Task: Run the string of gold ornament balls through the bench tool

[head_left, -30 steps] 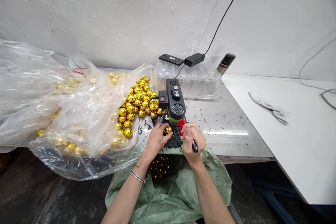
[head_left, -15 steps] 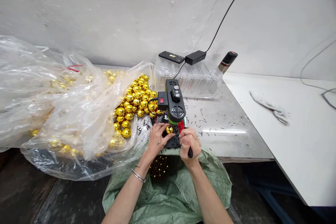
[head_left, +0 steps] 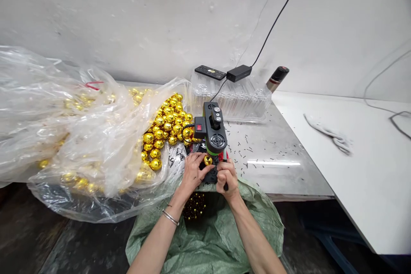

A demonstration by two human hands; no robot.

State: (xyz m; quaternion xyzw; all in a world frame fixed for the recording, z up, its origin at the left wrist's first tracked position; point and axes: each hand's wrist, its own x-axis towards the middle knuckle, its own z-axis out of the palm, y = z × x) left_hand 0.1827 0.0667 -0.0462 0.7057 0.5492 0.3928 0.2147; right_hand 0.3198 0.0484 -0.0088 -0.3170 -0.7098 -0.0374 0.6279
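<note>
Head view: your left hand (head_left: 192,174) pinches a shiny gold plastic ball (head_left: 207,160) under the black tabletop machine (head_left: 214,130) at the bench's front edge; your right hand (head_left: 226,177), fisted on a black handle, has drawn nearer.

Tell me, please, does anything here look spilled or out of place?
Yes: small dark bits lie scattered over the grey table right of the black machine. Gold balls spill from the open plastic bag.

balls (head_left: 167,126) left of machine (head_left: 214,130), sack (head_left: 212,235) below
</note>
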